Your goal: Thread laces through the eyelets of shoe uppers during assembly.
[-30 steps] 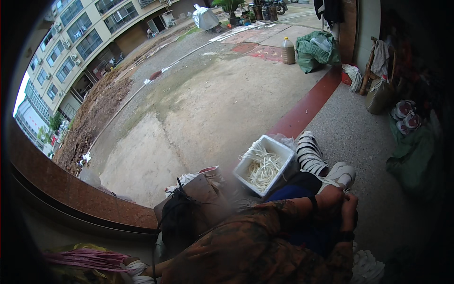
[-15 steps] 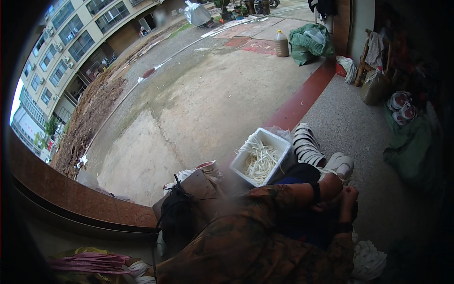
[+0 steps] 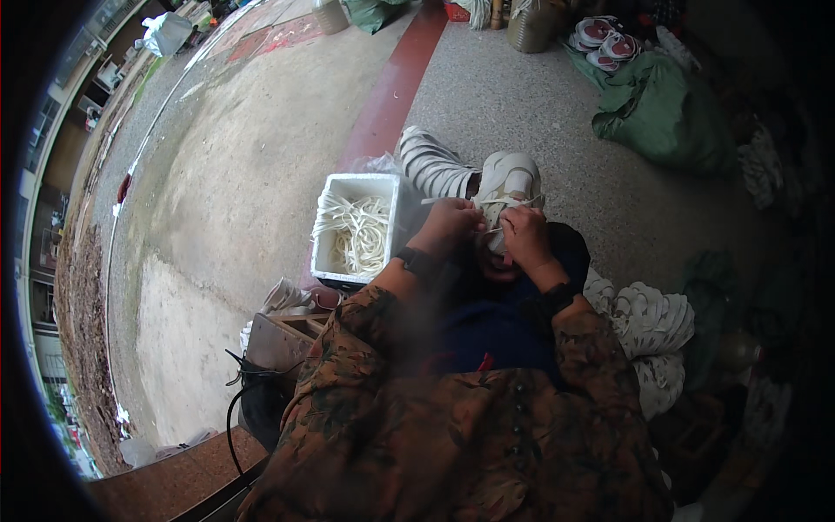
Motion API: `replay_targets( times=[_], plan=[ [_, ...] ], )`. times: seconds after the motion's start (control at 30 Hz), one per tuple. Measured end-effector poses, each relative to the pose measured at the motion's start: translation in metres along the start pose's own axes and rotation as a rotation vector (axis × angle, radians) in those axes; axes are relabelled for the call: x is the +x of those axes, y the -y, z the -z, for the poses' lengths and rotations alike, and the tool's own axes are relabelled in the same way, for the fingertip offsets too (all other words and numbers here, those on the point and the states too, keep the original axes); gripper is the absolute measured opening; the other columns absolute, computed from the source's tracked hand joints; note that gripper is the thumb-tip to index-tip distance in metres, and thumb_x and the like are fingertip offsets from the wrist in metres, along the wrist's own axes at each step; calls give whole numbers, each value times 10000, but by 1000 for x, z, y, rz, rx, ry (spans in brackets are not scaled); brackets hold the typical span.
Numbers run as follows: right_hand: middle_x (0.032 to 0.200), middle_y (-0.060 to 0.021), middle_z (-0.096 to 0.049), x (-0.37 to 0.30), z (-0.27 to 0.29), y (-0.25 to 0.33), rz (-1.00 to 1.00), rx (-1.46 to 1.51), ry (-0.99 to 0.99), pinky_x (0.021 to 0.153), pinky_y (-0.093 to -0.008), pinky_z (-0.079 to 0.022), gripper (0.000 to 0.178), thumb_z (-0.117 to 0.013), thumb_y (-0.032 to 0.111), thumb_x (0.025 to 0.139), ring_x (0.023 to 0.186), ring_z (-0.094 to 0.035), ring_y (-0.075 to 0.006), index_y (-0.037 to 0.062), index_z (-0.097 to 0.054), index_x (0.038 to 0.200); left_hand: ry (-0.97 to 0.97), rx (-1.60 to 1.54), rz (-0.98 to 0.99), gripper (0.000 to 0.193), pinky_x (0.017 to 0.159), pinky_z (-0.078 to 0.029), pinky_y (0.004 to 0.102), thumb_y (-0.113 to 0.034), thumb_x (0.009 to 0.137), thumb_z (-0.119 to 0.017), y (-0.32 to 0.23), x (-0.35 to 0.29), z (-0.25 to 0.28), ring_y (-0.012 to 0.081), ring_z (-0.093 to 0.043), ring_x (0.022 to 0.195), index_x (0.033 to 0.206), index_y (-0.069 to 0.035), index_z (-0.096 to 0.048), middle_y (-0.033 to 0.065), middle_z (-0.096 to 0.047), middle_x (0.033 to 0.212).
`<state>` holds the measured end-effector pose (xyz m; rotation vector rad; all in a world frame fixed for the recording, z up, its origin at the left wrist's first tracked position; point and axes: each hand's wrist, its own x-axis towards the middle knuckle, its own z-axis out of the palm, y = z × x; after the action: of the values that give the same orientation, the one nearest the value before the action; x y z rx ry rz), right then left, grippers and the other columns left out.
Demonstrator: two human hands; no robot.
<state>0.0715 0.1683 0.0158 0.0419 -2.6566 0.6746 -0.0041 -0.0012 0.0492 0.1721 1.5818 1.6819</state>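
A white and beige lace-up shoe [image 3: 513, 178] rests in my lap, toe pointing away from me. At the left side of its lacing, my left hand [image 3: 454, 224] pinches a white shoelace, whose flat end sticks out past the fingers. My right hand [image 3: 525, 235] is closed over the shoe's opening, fingertips pinched on the lace at the right side. Both hands are close together but apart. To the left stands a white foam box [image 3: 320, 257] holding a tangled heap of white laces [image 3: 364, 233].
Beyond the shoe lies a black-and-white striped stack [image 3: 437, 163]. White shoes or soles [image 3: 652, 320] are piled at my right. A green sack [image 3: 665, 113] with sneakers [image 3: 606, 43] beside it lies far right. A wooden box [image 3: 291, 335] stands by my left elbow.
The view has swung right and down, so the shoe and both hands are nearer the middle. My hands, earlier bunched together at the right, are now apart on the shoe's lacing.
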Motion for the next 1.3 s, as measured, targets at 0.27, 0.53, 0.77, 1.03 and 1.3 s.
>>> replay_targets(
  times=[0.27, 0.53, 0.77, 1.03, 1.3],
  plan=[
    [844, -135, -556, 5, -9, 5, -111, 50, -62, 764, -415, -466, 196, -667, 51, 658, 859, -555, -324, 34, -611, 845, -166, 68, -245, 119, 505, -428, 225, -105, 813, -657, 23, 42, -1, 83, -559, 577, 757, -1, -647, 44, -644, 668],
    [866, -140, -560, 11, -10, 0, -127, 86, -79, 766, -394, -471, 272, -688, 45, 643, 862, -560, -309, 30, -628, 908, -415, 382, -337, 152, 564, -484, 326, -165, 774, -680, 36, 75, -9, 192, -607, 580, 787, -15, -662, 114, -657, 684],
    [901, -164, -551, 7, -6, 4, -114, 156, -70, 776, -390, -454, 267, -628, 29, 711, 854, -553, -338, 1, -637, 976, -354, 1149, -542, 252, 707, -524, 406, -263, 662, -700, 21, 63, -26, 341, -638, 791, 766, -40, -646, 178, -626, 859],
    [955, -162, -526, 9, -8, 22, -137, 179, 67, 841, -383, -433, 215, -565, 13, 759, 929, -525, -324, -22, -621, 964, -408, 966, -385, 142, 692, -521, 406, -160, 695, -648, 35, 65, 1, 335, -653, 753, 768, -42, -676, 182, -657, 765],
    [939, -192, -551, 14, 0, 17, -214, 95, 16, 817, -408, -439, 97, -517, 39, 817, 919, -549, -344, -28, -582, 846, -175, 1271, -649, 214, 729, -514, 425, -221, 761, -592, 12, 46, -27, 341, -632, 808, 801, -23, -662, 187, -639, 868]
  ],
)
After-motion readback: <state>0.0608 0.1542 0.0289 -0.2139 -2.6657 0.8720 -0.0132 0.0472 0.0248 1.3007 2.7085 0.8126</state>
